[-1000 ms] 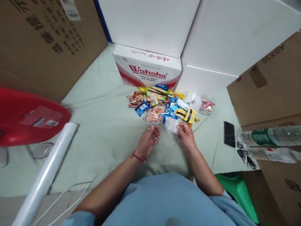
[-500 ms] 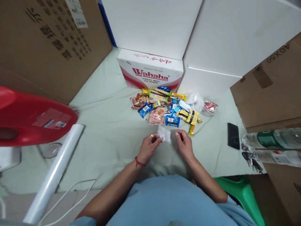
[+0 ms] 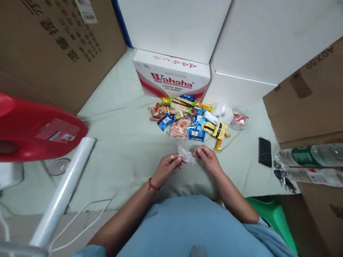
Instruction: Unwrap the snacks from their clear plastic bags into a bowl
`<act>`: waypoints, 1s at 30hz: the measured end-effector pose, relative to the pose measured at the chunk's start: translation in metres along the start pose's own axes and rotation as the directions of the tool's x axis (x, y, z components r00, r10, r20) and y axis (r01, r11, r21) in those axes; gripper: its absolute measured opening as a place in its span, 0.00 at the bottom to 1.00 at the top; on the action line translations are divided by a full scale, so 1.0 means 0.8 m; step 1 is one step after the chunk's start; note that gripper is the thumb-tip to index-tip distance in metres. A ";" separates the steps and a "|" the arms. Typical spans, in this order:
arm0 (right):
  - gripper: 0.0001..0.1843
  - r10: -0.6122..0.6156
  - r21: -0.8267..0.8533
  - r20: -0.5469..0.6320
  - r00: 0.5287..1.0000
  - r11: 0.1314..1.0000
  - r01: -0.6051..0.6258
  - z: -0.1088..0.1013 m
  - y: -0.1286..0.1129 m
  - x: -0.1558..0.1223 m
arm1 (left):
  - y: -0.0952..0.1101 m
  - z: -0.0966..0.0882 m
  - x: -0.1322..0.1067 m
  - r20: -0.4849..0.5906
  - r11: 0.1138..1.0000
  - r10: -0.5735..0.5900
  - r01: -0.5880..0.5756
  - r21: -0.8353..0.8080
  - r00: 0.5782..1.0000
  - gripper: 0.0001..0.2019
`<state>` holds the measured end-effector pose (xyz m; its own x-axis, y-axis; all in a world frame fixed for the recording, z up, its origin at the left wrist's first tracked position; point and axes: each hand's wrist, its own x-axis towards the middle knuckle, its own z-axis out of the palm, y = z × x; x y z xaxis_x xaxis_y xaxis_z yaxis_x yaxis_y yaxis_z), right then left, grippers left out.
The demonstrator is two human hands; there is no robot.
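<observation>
Clear plastic bag [image 3: 185, 155] held between two hands.
Left hand [image 3: 167, 166] pinching its left side, right hand [image 3: 209, 160] pinching its right edge; bag over pale cloth [image 3: 120, 160], near side of snack packets [image 3: 178, 129], apart from them.

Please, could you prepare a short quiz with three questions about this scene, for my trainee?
1. What is between the left hand and the right hand?
A) a bottle
B) a piece of crumpled clear plastic
C) a bunch of keys

2. True or false: in the picture, the black phone lies to the right of both hands.

3. Fill in: the large red word on the white-and-red box, behind the snack packets, is ____.

Key: 1. B; 2. True; 3. Wahaha.
</observation>
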<state>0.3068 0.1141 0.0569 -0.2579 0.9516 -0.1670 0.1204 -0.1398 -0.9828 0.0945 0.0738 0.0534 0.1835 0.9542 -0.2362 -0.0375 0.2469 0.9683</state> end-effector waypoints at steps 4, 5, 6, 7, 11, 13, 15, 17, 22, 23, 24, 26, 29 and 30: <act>0.20 -0.155 -0.138 0.062 0.986 0.977 0.162 0.012 -0.009 -0.004 | 0.001 0.001 -0.001 0.024 0.994 0.016 -0.019 0.105 1.000 0.22; 0.18 -0.173 -0.159 0.055 0.983 0.971 0.179 0.013 -0.010 -0.003 | 0.000 0.001 -0.001 0.025 0.994 0.013 -0.016 0.107 1.000 0.22; 0.17 -0.171 -0.158 0.033 0.985 0.972 0.174 0.012 -0.010 -0.001 | -0.002 0.001 -0.001 0.015 0.996 0.007 -0.009 0.089 1.000 0.21; 0.17 -0.146 -0.135 0.003 0.989 0.980 0.146 0.009 -0.009 0.002 | -0.005 -0.001 -0.001 -0.003 0.998 0.000 0.000 0.058 1.000 0.20; 0.21 0.073 0.027 -0.069 0.995 0.997 -0.071 -0.014 -0.005 0.010 | -0.013 -0.010 -0.001 -0.069 0.998 -0.030 0.026 -0.057 0.997 0.18; 0.23 0.146 0.059 -0.076 0.986 0.988 -0.142 -0.023 -0.004 0.011 | -0.014 -0.015 0.000 -0.078 0.998 -0.036 0.031 -0.062 0.996 0.17; 0.24 0.172 0.076 -0.084 0.982 0.983 -0.166 -0.026 -0.004 0.010 | -0.015 -0.018 0.002 -0.105 0.998 -0.041 0.036 -0.044 0.994 0.16; 0.25 0.177 0.091 -0.104 0.979 0.982 -0.167 -0.025 -0.003 0.008 | -0.017 -0.020 0.005 -0.200 0.999 -0.035 0.032 -0.017 0.979 0.14; 0.24 0.139 0.077 -0.070 0.988 0.988 -0.133 -0.022 -0.004 0.002 | -0.020 -0.020 0.011 -0.416 1.000 -0.008 0.001 -0.017 0.909 0.14; 0.23 0.118 0.060 -0.039 0.992 0.991 -0.116 -0.023 -0.006 0.002 | -0.018 -0.020 0.012 -0.399 0.999 -0.011 -0.002 -0.032 0.917 0.16; 0.22 0.094 0.034 -0.004 0.996 0.995 -0.093 -0.024 -0.008 0.001 | -0.015 -0.018 0.011 -0.370 0.999 -0.018 -0.002 -0.054 0.929 0.18; 0.21 0.034 -0.035 0.071 0.997 0.999 -0.032 -0.027 -0.015 0.003 | -0.006 -0.014 0.009 -0.268 0.996 -0.037 0.013 -0.089 0.963 0.21; 0.19 -0.055 -0.158 0.176 0.983 0.984 0.083 -0.027 -0.026 0.012 | 0.003 -0.005 0.005 -0.064 0.999 -0.036 0.034 -0.028 0.997 0.22; 0.19 -0.079 -0.194 0.207 0.975 0.974 0.121 -0.027 -0.028 0.015 | 0.004 -0.003 0.004 -0.020 0.999 -0.036 0.036 0.002 0.999 0.21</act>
<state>0.3216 0.1349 0.0785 -0.4599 0.8822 -0.1010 0.2721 0.0317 -0.9617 0.0927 0.0778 0.0553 0.1648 0.9480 -0.2724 -0.0290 0.2807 0.9593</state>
